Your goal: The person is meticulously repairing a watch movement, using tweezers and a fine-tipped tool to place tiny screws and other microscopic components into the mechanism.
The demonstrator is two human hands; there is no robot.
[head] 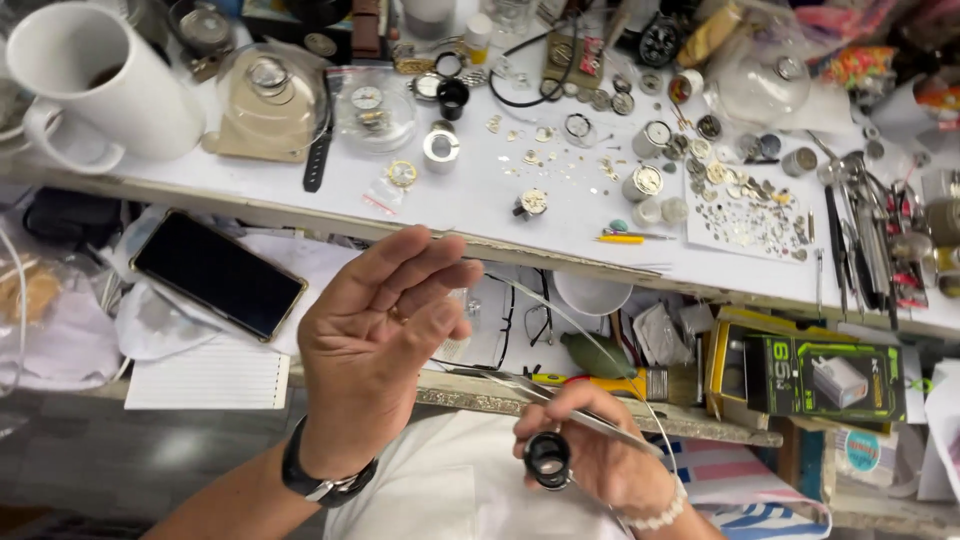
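My left hand (pixel 375 335) is raised below the bench edge, fingers together and slightly curled, back toward the camera, with nothing visible in it. A black wristwatch sits on that wrist. My right hand (pixel 600 450) is lower, near my lap, closed around a black eye loupe (pixel 547 460) and a pair of thin metal tweezers (pixel 560 400) that point left. A thin wire loop (pixel 600 335) arcs from the loupe up toward the drawer. A white bead bracelet circles the right wrist.
The white bench top (pixel 470 200) holds several watch cases, dials and tiny parts, a white mug (pixel 90 80), a beige domed stand (pixel 268 105) and tools (pixel 870 230) at right. The open drawer below holds a black phone (pixel 218 273), glasses, a brush and a yellow-green box (pixel 820 375).
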